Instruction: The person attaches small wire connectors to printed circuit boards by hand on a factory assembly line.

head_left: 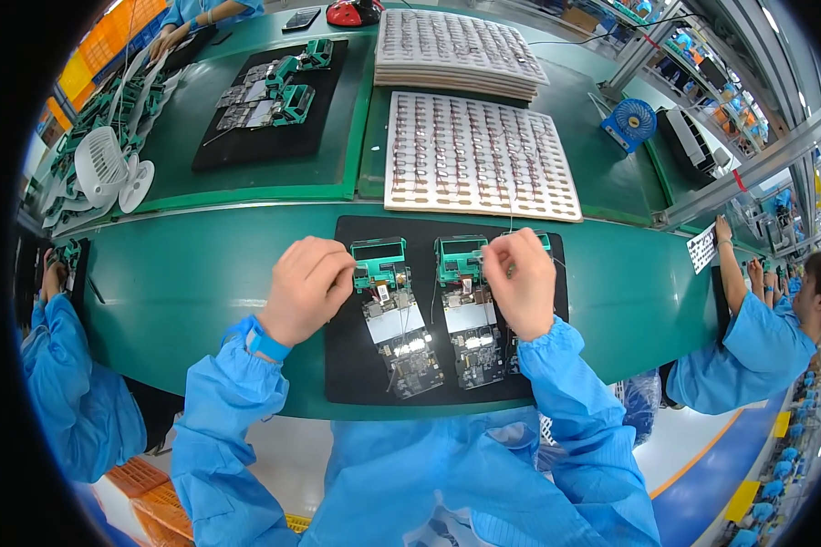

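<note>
Circuit-board assemblies (398, 324) lie on a black mat (348, 369), likely for cushioning; left hand (310, 284) curls at the mat's nine o'clock, right hand (523, 281) at two; grips unclear.

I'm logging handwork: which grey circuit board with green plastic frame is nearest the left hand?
On the near black mat, the leftmost circuit board: its green frame adjoins the left hand; others lie rightward.
</note>
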Motion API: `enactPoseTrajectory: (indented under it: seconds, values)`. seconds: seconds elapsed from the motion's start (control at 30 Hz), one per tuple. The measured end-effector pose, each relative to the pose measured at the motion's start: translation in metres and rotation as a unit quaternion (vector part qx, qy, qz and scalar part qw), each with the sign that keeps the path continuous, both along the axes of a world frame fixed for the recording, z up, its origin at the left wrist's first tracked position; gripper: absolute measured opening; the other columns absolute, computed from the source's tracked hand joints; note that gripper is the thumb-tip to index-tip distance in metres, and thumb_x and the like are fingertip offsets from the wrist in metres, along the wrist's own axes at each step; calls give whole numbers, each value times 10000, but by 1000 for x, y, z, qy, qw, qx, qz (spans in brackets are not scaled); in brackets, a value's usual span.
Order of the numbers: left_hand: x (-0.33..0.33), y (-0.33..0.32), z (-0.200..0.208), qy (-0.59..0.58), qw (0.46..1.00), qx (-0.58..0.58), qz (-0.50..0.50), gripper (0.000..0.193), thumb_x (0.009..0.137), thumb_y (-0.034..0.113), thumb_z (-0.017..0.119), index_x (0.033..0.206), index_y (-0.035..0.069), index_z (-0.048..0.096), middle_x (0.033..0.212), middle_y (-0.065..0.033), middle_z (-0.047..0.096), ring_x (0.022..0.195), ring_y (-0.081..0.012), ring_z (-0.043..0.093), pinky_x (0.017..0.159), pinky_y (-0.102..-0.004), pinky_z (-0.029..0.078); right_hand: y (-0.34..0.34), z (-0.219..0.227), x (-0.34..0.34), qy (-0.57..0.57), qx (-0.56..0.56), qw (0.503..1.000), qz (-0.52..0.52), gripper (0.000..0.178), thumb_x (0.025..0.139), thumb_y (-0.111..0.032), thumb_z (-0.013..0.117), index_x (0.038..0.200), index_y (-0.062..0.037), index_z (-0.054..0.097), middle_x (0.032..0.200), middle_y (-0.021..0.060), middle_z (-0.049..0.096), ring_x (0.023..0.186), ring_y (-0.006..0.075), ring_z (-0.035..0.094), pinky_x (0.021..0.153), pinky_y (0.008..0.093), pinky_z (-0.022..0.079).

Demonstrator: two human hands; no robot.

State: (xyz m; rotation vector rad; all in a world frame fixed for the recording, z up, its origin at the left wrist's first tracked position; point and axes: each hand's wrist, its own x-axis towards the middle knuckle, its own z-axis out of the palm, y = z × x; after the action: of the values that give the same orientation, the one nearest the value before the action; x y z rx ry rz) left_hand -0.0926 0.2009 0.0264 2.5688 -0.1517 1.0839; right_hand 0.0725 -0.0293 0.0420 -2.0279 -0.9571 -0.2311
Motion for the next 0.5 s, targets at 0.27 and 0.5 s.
enactPoseTrajectory:
  seconds: [0.27, 0.5]
  values:
    - [0, -72, 41, -1, 1000, 3, -25, 257, 656, -22, 719, 888, 43, 629, 901, -83, 618, 792, -270, 613, 694, -375, 491, -4, 34, -55, -45, 7, 974, 222, 177, 740, 33, 729, 859, -46, 625, 1042, 103, 662, 719, 230, 662, 589, 315, 543]
    - [-18, -98, 47, 46, 995, -82, -15, 356, 731, -6, 751, 1077, 37, 677, 999, -97, 655, 873, -276, 647, 758, -373, 514, -59, 46, -62, 23, 19, 992, 119, 169, 732, 24, 715, 857, -47, 625, 861, 94, 656, 758, 245, 659, 661, 329, 544]
